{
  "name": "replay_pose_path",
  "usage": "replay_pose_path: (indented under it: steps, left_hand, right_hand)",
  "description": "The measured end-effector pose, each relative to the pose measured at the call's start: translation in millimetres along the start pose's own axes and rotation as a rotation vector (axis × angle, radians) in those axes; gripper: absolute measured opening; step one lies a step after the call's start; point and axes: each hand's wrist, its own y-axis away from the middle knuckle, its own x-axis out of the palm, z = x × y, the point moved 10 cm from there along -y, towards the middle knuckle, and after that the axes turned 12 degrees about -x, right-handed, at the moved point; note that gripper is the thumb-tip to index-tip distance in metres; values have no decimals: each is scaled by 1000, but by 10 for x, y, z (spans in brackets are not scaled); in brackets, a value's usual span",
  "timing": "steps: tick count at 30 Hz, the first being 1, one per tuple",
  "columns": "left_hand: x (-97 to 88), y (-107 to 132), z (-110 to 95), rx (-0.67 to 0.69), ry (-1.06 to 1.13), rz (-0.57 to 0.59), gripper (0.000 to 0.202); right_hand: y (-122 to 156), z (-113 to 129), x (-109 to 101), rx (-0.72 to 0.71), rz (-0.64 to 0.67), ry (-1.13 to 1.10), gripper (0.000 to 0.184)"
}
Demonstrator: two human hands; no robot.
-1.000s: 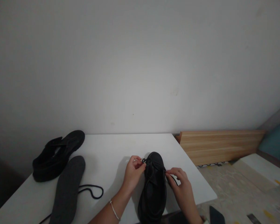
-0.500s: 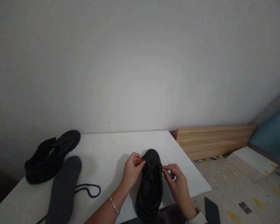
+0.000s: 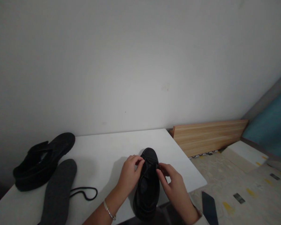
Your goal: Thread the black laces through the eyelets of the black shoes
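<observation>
A black leather shoe (image 3: 147, 187) lies on the white table (image 3: 107, 150), toe pointing away from me. My left hand (image 3: 129, 175) pinches at the shoe's left side near the lace holes, fingers closed. My right hand (image 3: 172, 181) pinches at the right side, fingers curled on the thin black lace. The lace itself is mostly hidden between fingers and shoe. A thin bracelet sits on my left wrist.
A second black shoe (image 3: 41, 159) lies at the table's far left, with a grey insole (image 3: 57, 190) and a loose black lace (image 3: 84, 193) beside it. A wooden board (image 3: 208, 136) leans along the wall on the floor to the right. A dark flat object (image 3: 208, 203) lies on the floor.
My right hand has drawn in from beside the shoe to its top edge, and the lace loop that hung out on the right is no longer visible. The view has shifted slightly right.
</observation>
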Motion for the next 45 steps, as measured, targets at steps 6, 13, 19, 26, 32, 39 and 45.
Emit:
replay_pose_path:
  steps: [6, 13, 19, 26, 32, 39, 45]
  left_hand:
    - [207, 198, -314, 82, -407, 156, 35]
    - [468, 158, -354, 113, -882, 267, 41]
    - [561, 19, -392, 100, -954, 254, 37]
    - [552, -46, -429, 100, -990, 261, 32]
    - [564, -79, -420, 94, -1009, 261, 29]
    - [569, -77, -397, 122, -1044, 258, 26]
    - [566, -66, -402, 139, -1086, 276, 24]
  right_hand:
    - [-84, 186, 134, -11, 215, 342, 39]
    - [-255, 321, 310, -6, 398, 691, 32]
    - [-332, 314, 353, -37, 403, 760, 28]
    - [-379, 257, 333, -49, 393, 764, 25]
    - [-365, 189, 298, -49, 382, 725, 24]
    - [-344, 142, 269, -39, 356, 675, 21]
    - [-336, 135, 252, -29, 345, 646, 20]
